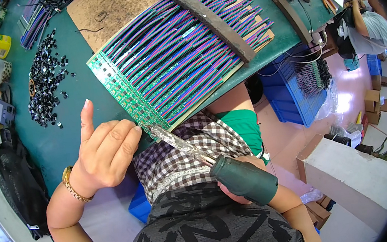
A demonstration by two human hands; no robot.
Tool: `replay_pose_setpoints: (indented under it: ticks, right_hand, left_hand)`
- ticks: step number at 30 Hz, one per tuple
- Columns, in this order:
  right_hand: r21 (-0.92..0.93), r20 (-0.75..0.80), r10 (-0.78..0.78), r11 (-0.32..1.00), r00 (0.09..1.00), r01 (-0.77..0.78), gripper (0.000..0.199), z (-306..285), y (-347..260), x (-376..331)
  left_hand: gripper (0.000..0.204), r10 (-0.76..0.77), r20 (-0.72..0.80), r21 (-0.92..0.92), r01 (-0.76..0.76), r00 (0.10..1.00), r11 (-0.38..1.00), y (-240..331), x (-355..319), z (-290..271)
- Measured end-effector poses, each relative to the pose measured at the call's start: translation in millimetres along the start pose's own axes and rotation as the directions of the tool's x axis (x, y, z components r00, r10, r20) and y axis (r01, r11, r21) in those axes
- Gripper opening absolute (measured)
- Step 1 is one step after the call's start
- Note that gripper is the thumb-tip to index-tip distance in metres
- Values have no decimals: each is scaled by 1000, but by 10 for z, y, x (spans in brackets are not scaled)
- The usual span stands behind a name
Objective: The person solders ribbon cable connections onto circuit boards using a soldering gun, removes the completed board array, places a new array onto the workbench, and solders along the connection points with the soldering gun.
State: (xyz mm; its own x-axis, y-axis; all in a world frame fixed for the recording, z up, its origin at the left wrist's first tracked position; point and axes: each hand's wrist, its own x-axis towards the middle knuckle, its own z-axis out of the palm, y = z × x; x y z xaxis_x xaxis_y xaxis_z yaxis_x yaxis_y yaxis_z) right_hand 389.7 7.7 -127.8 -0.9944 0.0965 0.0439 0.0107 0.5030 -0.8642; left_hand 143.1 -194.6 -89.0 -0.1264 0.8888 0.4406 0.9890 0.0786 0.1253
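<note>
My right hand [242, 192] grips a soldering iron [244, 180] by its dark green handle. The iron's pale, worn shaft slants up and left, and its tip is at the lower edge of a green circuit board panel [122, 88]. Beside that tip, my left hand [108, 151] has its fingers bent together at the board's edge, the little finger sticking up. Whatever those fingertips pinch is hidden. Rows of bundled blue, pink, green and black wires [180, 50] run from the panel to the upper right.
A dark metal bar [205, 20] lies across the wires, and a second bar [281, 6] sits farther right. Small black components [44, 86] are heaped on the green table mat [73, 63] at left. Right of the table is a blue crate [291, 94]. A co-worker [368, 27] sits at far right.
</note>
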Motion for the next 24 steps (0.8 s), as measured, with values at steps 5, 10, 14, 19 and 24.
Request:
replay_pose_setpoints:
  ticks: [5, 10, 14, 19, 24]
  right_hand:
    - [145, -28, 120, 983, 992, -114, 14, 23, 78, -66]
    - [-5, -2, -129, 992, 992, 129, 28, -30, 78, -85]
    - [128, -7, -44, 991, 999, 45, 28, 10, 105, -127]
    - [5, 110, 6, 1000, 994, -6, 30, -101, -1, -25]
    - [123, 114, 91, 987, 989, -105, 37, -144, -17, -75]
  left_hand:
    - [20, 9, -1, 21, -9, 1000, 1000, 4, 5, -9]
    - [19, 10, -11, 40, -10, 1000, 999, 19, 13, -10]
    - [18, 14, -11, 54, -14, 1000, 998, 26, 25, -11]
    - [16, 33, -44, 104, -29, 998, 994, 18, 37, 0]
    - [16, 78, -39, 92, -74, 996, 993, -38, 27, -20]
